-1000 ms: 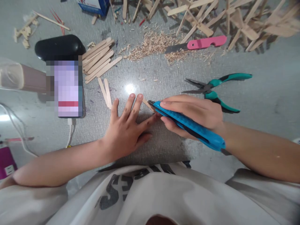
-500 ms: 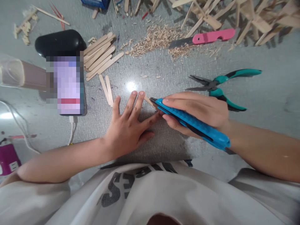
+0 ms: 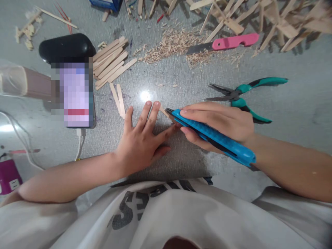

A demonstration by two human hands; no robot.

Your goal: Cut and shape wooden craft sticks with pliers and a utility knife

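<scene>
a thin wooden stick (image 3: 164, 111) lies on the table (image 3: 298, 117), slanting from near the left hand's middle fingers towards the blue cutter (image 3: 215, 136), whose dark tip rests at or just over it; contact is hard to confirm. the right hand (image 3: 224, 121) is wrapped around the cutter. the left hand (image 3: 138, 141) lies flat with fingers spread, index reaching to the stick's near end; its grip there is hidden. over the last second the whole view has shifted a little, but hands, cutter and stick keep the same arrangement, so the work seems no further along. left of the hands lie two loose sticks (image 3: 120, 98), a stick pile (image 3: 111, 64) beyond. farther out are wood shavings (image 3: 168, 45), a pink-handled blade (image 3: 234, 41) and open pliers (image 3: 236, 94).
</scene>
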